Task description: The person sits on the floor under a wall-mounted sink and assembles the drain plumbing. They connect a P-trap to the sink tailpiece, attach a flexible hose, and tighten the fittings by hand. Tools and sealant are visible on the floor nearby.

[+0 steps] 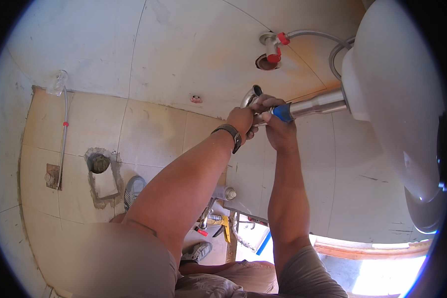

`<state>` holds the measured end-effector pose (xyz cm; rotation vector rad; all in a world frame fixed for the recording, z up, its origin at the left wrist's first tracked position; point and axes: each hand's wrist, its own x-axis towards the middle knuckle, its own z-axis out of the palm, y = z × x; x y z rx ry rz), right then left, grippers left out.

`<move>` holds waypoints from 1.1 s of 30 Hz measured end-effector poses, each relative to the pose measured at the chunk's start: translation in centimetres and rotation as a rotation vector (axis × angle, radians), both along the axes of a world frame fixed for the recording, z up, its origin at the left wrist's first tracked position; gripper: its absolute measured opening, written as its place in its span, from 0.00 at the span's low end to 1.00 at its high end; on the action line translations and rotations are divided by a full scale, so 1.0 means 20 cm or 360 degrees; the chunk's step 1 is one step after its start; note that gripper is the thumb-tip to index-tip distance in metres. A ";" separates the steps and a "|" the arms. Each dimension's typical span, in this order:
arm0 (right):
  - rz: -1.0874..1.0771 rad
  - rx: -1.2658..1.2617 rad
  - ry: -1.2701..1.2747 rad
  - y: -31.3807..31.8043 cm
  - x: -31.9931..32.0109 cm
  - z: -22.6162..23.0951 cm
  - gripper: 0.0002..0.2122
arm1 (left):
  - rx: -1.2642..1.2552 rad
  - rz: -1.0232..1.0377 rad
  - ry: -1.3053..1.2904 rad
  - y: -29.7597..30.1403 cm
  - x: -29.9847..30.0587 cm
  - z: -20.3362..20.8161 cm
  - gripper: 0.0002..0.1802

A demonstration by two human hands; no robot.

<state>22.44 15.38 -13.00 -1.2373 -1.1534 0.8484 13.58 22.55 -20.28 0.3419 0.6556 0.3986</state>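
A curved chrome drain pipe is in my left hand, whose fingers wrap round it. A dark strap sits on that wrist. The pipe's bent end has a dark opening and points up toward the wall. My right hand is closed round the same pipe, with fingers over and under it right beside a blue collar. From the collar a straight chrome tailpiece runs right to the underside of the white basin. My fingers hide the middle of the joint.
Above the hands, a valve with red parts feeds a braided hose beside a round wall hole. A floor drain hole, another hose, a spray can and a yellow-handled tool lie left and below.
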 end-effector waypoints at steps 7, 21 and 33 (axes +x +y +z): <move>-0.1269 -0.0011 -0.0117 0.10 -0.26 -0.10 0.10 | -0.0027 0.0025 0.0016 -0.01 0.03 -0.03 0.09; -0.0103 -0.0062 0.0045 0.01 -0.03 -0.01 0.12 | -0.0018 0.0020 0.0039 0.00 0.02 -0.01 0.11; -0.0754 0.0062 0.0077 0.03 -0.26 -0.03 0.11 | 0.0017 -0.0003 -0.0033 0.01 0.05 -0.08 0.13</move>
